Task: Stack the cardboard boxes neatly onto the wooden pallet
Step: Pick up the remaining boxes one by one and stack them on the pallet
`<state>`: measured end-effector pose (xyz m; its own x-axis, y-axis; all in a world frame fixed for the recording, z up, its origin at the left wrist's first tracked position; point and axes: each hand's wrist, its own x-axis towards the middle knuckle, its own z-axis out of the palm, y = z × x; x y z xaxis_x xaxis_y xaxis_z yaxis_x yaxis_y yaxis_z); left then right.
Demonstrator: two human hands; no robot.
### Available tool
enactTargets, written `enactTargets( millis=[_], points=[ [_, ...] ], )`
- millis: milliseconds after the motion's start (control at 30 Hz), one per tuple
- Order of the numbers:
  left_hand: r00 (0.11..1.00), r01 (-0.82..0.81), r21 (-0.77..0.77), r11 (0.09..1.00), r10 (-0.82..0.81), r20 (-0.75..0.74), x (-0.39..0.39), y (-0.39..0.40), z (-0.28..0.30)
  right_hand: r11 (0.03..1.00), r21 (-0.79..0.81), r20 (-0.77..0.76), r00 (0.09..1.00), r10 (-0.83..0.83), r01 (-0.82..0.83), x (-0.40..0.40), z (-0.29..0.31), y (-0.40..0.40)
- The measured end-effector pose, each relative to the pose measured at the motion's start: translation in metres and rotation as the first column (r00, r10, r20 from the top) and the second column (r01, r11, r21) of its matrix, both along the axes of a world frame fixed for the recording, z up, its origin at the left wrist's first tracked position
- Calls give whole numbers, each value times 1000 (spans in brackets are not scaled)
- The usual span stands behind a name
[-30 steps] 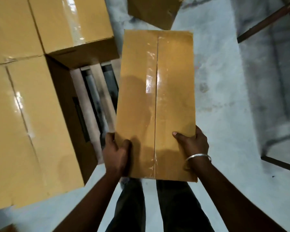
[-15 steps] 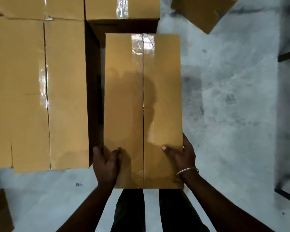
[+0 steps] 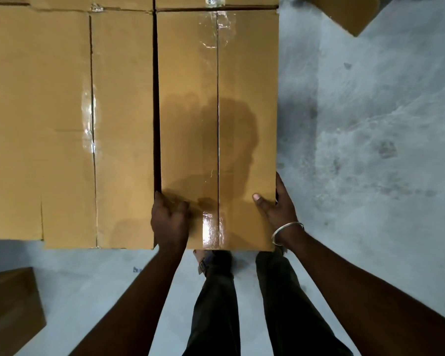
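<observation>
Box (image 3: 217,129) sits with its long axis running straight away from the person, just beside the neighbouring box (image 3: 70,124), a thin dark gap between. Left hand (image 3: 168,222) curls over its near left corner; right hand (image 3: 278,209) clasps the right edge, thumb on top.

Pretty dim here, light from above me throws my head's shadow on the box (image 3: 217,129), tape (image 3: 210,231) glares near my hands.

Head cam — steep downward, close-up.
</observation>
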<state>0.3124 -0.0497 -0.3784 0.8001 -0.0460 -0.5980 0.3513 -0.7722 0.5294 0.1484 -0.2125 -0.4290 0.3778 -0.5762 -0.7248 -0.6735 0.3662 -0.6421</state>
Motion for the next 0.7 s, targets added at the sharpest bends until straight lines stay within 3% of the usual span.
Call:
enactTargets(
  millis=[133, 233, 333, 500, 700],
  points=[
    [998, 28, 50, 998, -30, 49, 8, 4, 2, 999, -9, 26, 999, -30, 31, 7, -2, 6],
    [975, 95, 164, 982, -125, 183, 15, 11, 10, 1000, -8, 13, 1000, 6, -5, 9, 0, 9],
    [960, 79, 121, 990, -108, 257, 25, 22, 15, 997, -33, -54, 996, 72, -74, 4, -1, 11],
    [975, 165, 274, 948, -198, 100, 44, 46, 22, 998, 44, -395, 916, 66, -53, 0, -11, 28],
    [947, 301, 321, 898, -320, 6, 51, 60, 20, 1000, -6, -444, 896, -28, 28, 3, -26, 45]
  ],
)
